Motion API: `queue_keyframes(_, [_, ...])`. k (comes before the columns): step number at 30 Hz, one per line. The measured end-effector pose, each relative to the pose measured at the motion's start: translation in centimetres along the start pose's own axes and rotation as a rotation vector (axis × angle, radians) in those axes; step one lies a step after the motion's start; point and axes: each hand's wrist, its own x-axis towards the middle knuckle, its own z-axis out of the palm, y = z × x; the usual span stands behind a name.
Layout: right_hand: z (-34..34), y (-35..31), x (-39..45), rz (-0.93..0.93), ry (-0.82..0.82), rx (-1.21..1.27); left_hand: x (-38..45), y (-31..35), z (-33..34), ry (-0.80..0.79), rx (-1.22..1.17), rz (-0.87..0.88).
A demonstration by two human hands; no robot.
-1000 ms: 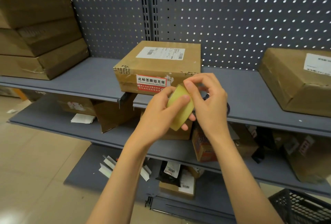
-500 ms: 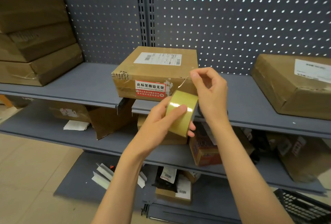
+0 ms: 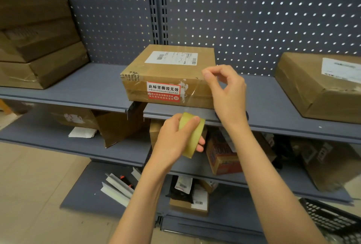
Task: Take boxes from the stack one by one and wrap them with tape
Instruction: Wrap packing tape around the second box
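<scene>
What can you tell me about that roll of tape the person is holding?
The tape roll is yellowish and glossy, seemingly clear packing tape. The left hand grips it edge-on, below the shelf's front edge. A thin clear strip runs up from it to the right hand, pinched at the box's front right corner.

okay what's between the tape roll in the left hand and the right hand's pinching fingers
A stretch of clear tape, pulled from the tape roll up to the right hand, crossing the box front in the head view.
</scene>
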Motion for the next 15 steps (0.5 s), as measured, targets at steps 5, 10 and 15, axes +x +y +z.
queue_keyframes(5, [-0.6,0.8,1.0,0.073,-0.017,-0.004,-0.8,0.9,1.2,-0.050,-0.139,-0.015])
queue_keyframes(10, [-1.0,1.1,3.1,0.077,-0.064,-0.029,-0.7,1.9,1.8,-0.002,-0.233,-0.045])
queue_keyframes(15, [-0.7,1.6,5.2,0.069,-0.119,-0.117,0.1,3.4,2.4,0.003,-0.331,-0.092])
